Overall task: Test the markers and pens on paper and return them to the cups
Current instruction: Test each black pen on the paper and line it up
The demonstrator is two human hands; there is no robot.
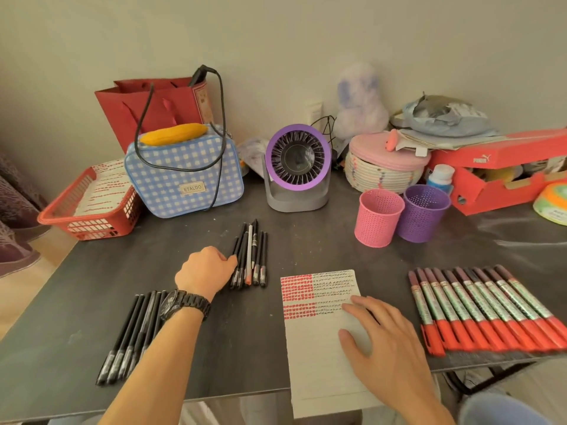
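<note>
The left hand (208, 268) lies knuckles-up, its fingers curled against the left edge of the pen bundle (250, 256). The fingertips are hidden, so I cannot tell whether it pinches a pen or only touches one. The right hand (380, 332) lies flat and spread on the paper (319, 363), holding nothing and pressing the sheet down.

At 8 o'clock on the worktop (306, 240) lies a row of black pens (132, 335), partly under the left forearm. The bundle sits at 10 o'clock from the paper. The paper is at 6 o'clock, its near end hanging over the worktop's edge. The pink cup (379, 217) and purple cup (425, 211) stand touching at 1 o'clock, with no pen showing in either. The red-capped markers (484, 308) lie in a row at 3 o'clock.

Drawing one pen from so tight a bundle may roll its neighbours apart. The forearm could sweep the lower row off the near edge. If the right hand lifts, the overhanging sheet may slip.

The bundled pens are slim and mostly black, with one white barrel and one orange tip. The paper's top carries red blocks and dark scribbles; the rest is bare.
</note>
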